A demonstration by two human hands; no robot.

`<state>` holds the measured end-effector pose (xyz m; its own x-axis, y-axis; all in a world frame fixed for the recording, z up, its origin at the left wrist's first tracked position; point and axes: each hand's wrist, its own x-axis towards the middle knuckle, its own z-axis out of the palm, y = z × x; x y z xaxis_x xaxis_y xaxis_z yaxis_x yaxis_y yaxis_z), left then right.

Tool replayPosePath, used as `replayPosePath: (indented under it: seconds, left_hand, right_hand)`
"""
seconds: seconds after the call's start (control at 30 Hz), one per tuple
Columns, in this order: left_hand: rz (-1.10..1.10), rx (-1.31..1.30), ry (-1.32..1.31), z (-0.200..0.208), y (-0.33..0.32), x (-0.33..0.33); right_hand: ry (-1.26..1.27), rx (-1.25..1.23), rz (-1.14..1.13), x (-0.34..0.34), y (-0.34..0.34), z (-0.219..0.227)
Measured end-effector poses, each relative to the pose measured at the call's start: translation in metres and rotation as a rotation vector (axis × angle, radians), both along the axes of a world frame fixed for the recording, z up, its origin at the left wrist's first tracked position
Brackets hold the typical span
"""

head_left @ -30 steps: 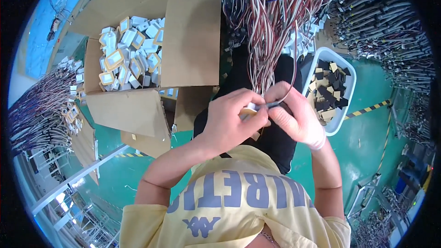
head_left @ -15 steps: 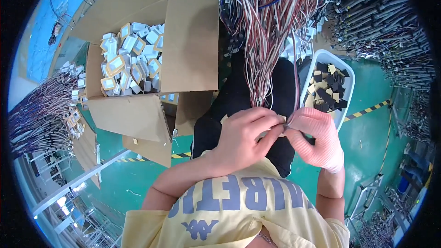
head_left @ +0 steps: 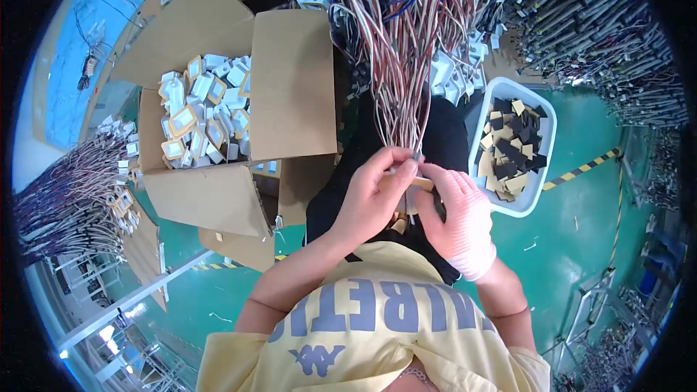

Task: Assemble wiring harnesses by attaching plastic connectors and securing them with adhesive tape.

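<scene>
Both hands meet over my lap at the lower end of a hanging bundle of red, white and brown wires (head_left: 399, 94). My left hand (head_left: 367, 199) is bare, its thumb and fingers closed on a small white plastic housing with a tan rim (head_left: 421, 184). My right hand (head_left: 461, 221), in a pale pink ribbed glove, curls its thumb and index finger against the housing's other side. A small grey wire end shows just above the fingertips. Fingers cover much of the housing. Loose tan pieces (head_left: 398, 223) lie below it in my lap.
An open cardboard box (head_left: 294, 87) full of white tan-rimmed housings (head_left: 207, 109) stands at the left. A white tub (head_left: 517, 207) of black and tan pads (head_left: 512, 149) is at the right. Grey cables (head_left: 595, 36) are piled far right; more wires (head_left: 62, 181) lie far left.
Both hands have moved left and closer together, slightly up at the left. The tan-rimmed housing now shows between them, where before only a wire end was visible at the fingertips.
</scene>
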<state>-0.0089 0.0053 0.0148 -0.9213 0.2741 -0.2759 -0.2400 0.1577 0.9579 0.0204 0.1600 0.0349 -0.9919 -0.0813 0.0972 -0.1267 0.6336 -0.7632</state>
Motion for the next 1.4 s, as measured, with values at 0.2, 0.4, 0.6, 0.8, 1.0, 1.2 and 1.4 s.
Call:
replayPosePath:
  seconds: [0.2, 0.4, 0.6, 0.8, 1.0, 1.2, 1.4]
  left_hand:
    - [-0.506, 0.717, -0.446, -0.01, -0.003, -0.025]
    - [-0.396, 0.428, 0.15, -0.003, 0.026, -0.032]
    - [0.383, -0.09, 0.574, -0.03, 0.016, -0.069]
    - [0.079, 0.112, 0.186, -0.033, 0.012, -0.118]
    - [-0.045, 0.225, 0.219, -0.041, 0.014, -0.124]
    - [-0.039, 0.278, 0.164, -0.026, 0.015, -0.107]
    - [-0.019, 0.47, 0.006, -0.041, -0.004, -0.112]
  right_hand:
    - [-0.506, -0.479, 0.406, -0.013, 0.047, 0.007]
    - [-0.407, -0.165, 0.603, -0.051, 0.099, 0.018]
    - [0.367, 0.784, -0.166, -0.138, 0.19, -0.017]
    - [0.2, -0.233, -0.151, -0.113, 0.078, 0.002]
    - [0.213, -0.18, -0.077, -0.109, 0.016, -0.015]
    - [0.25, -0.201, -0.04, -0.114, 0.025, -0.016]
    - [-0.297, -1.271, 0.519, -0.094, 0.08, -0.009]
